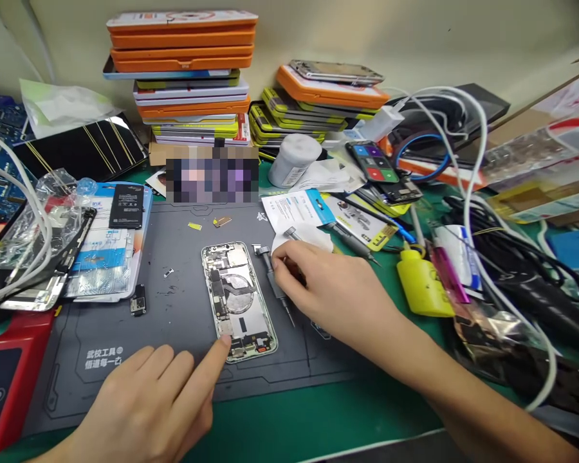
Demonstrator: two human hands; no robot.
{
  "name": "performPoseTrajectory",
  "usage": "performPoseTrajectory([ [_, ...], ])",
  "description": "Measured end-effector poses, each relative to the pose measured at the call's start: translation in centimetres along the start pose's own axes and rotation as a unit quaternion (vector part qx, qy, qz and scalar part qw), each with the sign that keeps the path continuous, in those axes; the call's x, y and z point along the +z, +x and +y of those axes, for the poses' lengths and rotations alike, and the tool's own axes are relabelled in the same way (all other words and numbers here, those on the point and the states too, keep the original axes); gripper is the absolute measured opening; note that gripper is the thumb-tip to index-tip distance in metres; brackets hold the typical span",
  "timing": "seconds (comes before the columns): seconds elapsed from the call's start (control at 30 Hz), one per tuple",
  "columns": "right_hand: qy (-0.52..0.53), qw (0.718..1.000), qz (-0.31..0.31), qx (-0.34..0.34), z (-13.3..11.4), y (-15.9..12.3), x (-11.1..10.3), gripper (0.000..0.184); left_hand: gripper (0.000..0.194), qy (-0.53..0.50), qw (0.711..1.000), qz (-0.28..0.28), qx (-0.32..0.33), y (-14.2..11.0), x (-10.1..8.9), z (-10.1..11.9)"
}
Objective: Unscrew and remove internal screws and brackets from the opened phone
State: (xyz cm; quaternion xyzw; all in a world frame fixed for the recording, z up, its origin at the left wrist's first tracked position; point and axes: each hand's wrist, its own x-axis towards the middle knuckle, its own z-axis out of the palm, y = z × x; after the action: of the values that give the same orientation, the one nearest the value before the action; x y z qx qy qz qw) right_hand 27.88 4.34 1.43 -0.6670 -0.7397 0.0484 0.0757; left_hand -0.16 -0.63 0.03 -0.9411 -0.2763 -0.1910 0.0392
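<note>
Phone opened, not reclosed. Left hand, forefinger out, touches it; right hand curls by screwdriver; both grips unclear

An opened phone, its inner components exposed within a pale frame, lies flat on a gray mat, a slim gray screwdriver just beside it at 3 o'clock, tip toward 5 o'clock.

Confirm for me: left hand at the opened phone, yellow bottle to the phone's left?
Not quite: the head view shows the yellow bottle right of the phone, not left. The left hand is at the phone, as you said.
</note>
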Motion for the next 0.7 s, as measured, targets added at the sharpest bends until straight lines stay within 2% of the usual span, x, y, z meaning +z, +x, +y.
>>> performPoseTrajectory([
  [0.07,-0.009,1.000,0.009,-0.004,-0.2,-0.1,0.2,0.026,0.046,0.024,0.999,-0.021,-0.003,0.1,0.0,0.0],
  [0.13,-0.009,1.000,0.011,-0.005,-0.3,-0.2,0.2,0.033,0.047,0.032,0.999,-0.029,-0.005,0.1,0.0,0.0],
  [0.4,0.041,0.999,-0.012,-0.005,0.3,0.0,-0.7,0.008,0.046,0.032,0.999,-0.027,0.010,-0.3,0.6,-0.1],
  [0.53,0.060,0.997,-0.040,-0.002,0.2,-0.1,-0.7,0.005,0.045,0.020,1.000,-0.021,0.003,-0.5,0.7,0.0],
  [0.7,0.020,0.999,-0.013,-0.025,-0.2,-0.8,-0.1,0.006,0.047,0.026,0.999,-0.024,0.006,-0.7,0.8,-0.1],
])
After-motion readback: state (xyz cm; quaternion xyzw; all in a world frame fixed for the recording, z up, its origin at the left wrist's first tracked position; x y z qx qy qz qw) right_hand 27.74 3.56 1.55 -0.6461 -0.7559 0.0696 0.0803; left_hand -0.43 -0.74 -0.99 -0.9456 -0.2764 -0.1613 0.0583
